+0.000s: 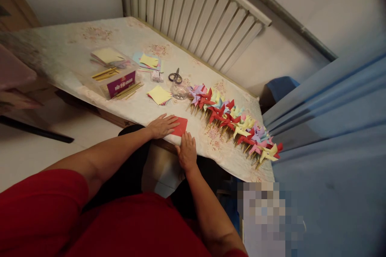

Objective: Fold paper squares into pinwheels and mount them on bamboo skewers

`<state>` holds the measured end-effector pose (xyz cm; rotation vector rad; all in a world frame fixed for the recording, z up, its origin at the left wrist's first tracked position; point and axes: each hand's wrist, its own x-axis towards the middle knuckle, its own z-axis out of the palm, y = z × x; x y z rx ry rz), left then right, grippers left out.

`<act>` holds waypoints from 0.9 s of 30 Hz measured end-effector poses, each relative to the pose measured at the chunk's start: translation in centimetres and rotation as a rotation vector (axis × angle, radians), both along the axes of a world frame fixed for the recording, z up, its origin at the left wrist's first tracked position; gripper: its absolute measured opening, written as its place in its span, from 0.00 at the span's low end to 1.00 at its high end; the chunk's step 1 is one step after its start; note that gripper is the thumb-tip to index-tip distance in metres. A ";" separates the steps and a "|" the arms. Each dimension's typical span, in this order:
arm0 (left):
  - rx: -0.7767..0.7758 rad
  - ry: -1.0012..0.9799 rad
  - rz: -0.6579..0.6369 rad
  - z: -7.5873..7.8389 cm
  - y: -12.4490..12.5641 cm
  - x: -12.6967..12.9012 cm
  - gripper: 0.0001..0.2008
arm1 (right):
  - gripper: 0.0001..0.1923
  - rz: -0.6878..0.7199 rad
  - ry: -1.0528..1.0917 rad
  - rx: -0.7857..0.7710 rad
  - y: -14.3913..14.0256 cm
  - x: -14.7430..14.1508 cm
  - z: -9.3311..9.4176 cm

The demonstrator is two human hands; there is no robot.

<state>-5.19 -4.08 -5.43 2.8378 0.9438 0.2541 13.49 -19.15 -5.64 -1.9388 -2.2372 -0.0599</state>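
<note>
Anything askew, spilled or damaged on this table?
Nothing stands out. Both hands, left and right, press flat on a red paper square at the table edge; the row of paper pinwheels lies orderly, steel scissors closed.

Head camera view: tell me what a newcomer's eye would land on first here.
First, the long row of paper pinwheels in red, yellow, pink and purple, lying along the table's right side. Next, the red paper square at the table's near edge, with the left hand flat on it and the right hand touching its near edge. Behind them lie scissors and a clear box of wooden sticks.
</note>
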 end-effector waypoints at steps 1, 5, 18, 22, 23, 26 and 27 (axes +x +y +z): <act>0.006 -0.002 -0.002 -0.1 0.0 0.0 0.26 | 0.31 0.001 0.007 -0.001 -0.2 0.1 0.0; 0.024 0.018 -0.002 -0.4 0.1 0.0 0.26 | 0.28 0.016 0.085 0.018 -0.9 0.8 -0.2; 0.030 -0.014 0.003 -0.1 -0.2 0.1 0.27 | 0.27 0.134 0.206 0.015 6.1 -0.4 3.6; 0.037 0.025 0.003 0.0 -0.3 0.1 0.27 | 0.31 0.116 0.122 -0.076 7.1 -0.7 2.7; 0.034 0.037 0.004 0.0 -0.3 0.2 0.28 | 0.32 0.107 0.112 -0.080 7.2 -0.6 2.4; 0.024 0.038 0.008 0.1 -0.3 0.2 0.28 | 0.35 0.099 0.097 -0.079 7.3 -0.3 1.9; 0.021 0.029 0.011 0.2 -0.4 0.2 0.28 | 0.35 0.097 0.093 -0.075 7.3 -0.1 1.8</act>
